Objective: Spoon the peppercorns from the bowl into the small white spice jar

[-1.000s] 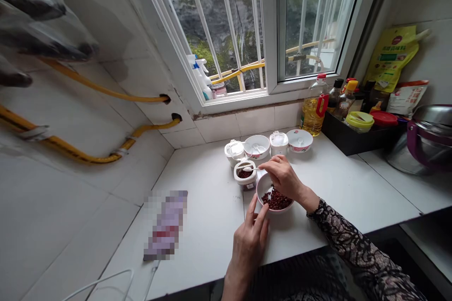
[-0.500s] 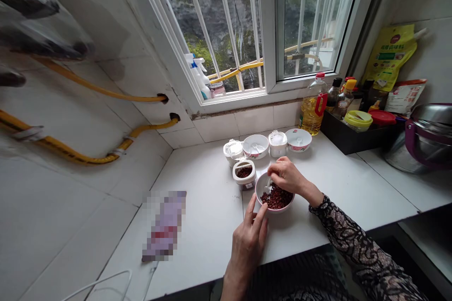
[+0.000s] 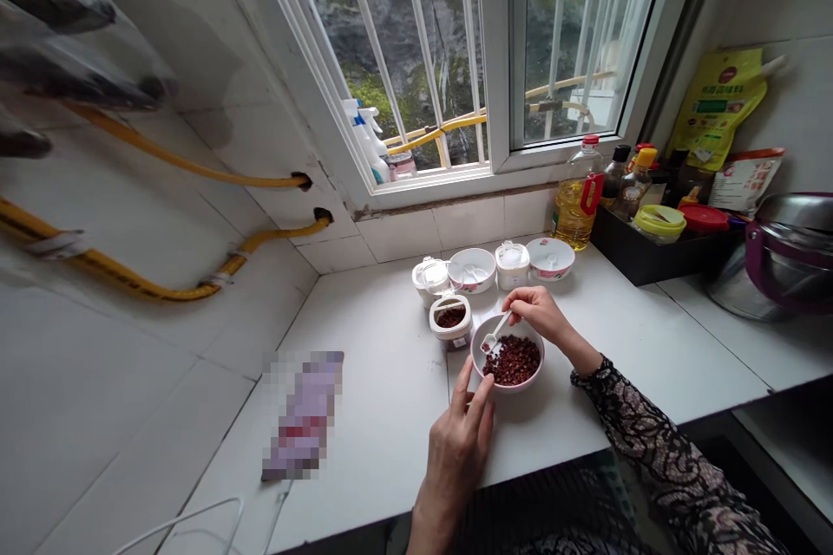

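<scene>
White counter, dark red granules in pink-rimmed bowl and open jar.

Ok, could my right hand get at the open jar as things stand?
Probably yes: your right hand holds a spoon over the bowl, the open jar stands close by, and nothing seems to block the way between.

Soft daylight comes through the window, brightening the white counter, while the left wall is grey and dim and the space under the counter's edge nearly black. Glare streaks the steel pot. The bowl looks fairly crisp, wide-angle stretching smears the hanging bag, and 1 patch at left is pixelated.
</scene>
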Available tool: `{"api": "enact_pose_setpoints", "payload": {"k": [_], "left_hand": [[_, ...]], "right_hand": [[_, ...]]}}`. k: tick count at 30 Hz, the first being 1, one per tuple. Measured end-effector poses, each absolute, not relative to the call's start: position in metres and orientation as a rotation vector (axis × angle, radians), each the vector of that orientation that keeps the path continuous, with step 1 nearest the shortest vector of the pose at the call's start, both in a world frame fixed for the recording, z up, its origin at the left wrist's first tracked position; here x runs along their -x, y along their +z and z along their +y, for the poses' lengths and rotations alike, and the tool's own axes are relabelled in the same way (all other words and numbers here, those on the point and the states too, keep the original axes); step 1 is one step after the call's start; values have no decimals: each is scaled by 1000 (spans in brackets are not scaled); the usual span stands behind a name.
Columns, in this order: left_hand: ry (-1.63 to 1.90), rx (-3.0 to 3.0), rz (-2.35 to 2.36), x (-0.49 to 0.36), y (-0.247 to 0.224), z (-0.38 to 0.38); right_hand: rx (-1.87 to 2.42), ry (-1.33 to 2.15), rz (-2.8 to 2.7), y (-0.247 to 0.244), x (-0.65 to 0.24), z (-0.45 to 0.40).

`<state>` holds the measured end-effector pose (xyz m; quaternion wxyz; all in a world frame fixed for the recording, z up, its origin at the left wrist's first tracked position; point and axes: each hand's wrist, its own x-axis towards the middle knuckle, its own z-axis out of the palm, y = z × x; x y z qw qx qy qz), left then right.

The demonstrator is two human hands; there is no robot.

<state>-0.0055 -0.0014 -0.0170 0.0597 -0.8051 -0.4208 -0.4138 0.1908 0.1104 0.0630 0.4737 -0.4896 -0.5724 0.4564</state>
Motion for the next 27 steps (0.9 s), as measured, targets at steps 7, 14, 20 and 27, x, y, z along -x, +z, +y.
{"api": "enact_pose_setpoints", "payload": {"k": [7,14,20,27], "left_hand": [[-1265,2432,-1280,5,-15,-2],[-1241,2454,-1293,6,-13,-2],[-1249,2441,-1294,6,-17,-1],[-1266,2444,-1293,6,-18,-1]], "right_hand": [[1184,1169,-1321,65,-190,112],[1023,1046,-1337,65,-177,106],[927,336,-1845,60,-163,97],[910,93,-1862,67,-175,96]]}}
